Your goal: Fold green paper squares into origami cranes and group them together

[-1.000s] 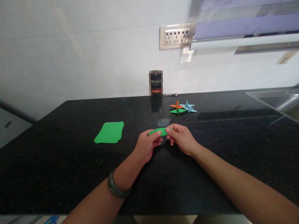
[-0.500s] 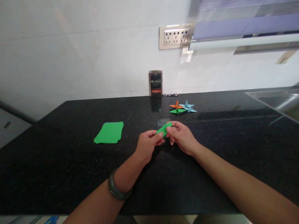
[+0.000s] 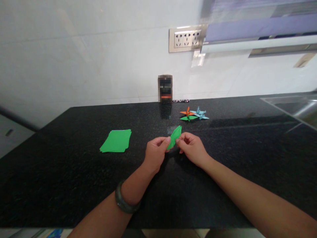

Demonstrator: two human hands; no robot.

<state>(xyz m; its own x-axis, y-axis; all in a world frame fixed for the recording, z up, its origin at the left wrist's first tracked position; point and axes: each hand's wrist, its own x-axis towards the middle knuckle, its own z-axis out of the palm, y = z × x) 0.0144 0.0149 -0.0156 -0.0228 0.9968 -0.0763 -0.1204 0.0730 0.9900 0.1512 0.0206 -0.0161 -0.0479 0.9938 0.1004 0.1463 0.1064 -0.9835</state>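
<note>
A narrow folded green paper piece (image 3: pixel 174 136) is pinched between both hands above the black counter (image 3: pixel 74 185). It stands tilted, its tip pointing up and to the right. My left hand (image 3: pixel 155 154) grips its lower end with thumb and fingers closed. My right hand (image 3: pixel 192 148) pinches its right edge. A dark bangle sits on my left wrist.
A stack of green paper sheets (image 3: pixel 116 140) lies to the left. Folded paper flowers, orange with green (image 3: pixel 187 114) and light blue (image 3: pixel 201 113), rest farther back. A small dark blurred box (image 3: pixel 165 88) stands against the wall under a socket panel (image 3: pixel 185 39). A steel sink (image 3: pixel 294 107) is at the right.
The green paper piece has turned from lying nearly level between my hands to standing tilted upward. Both hands stayed in about the same place, fingers shifting on it.
</note>
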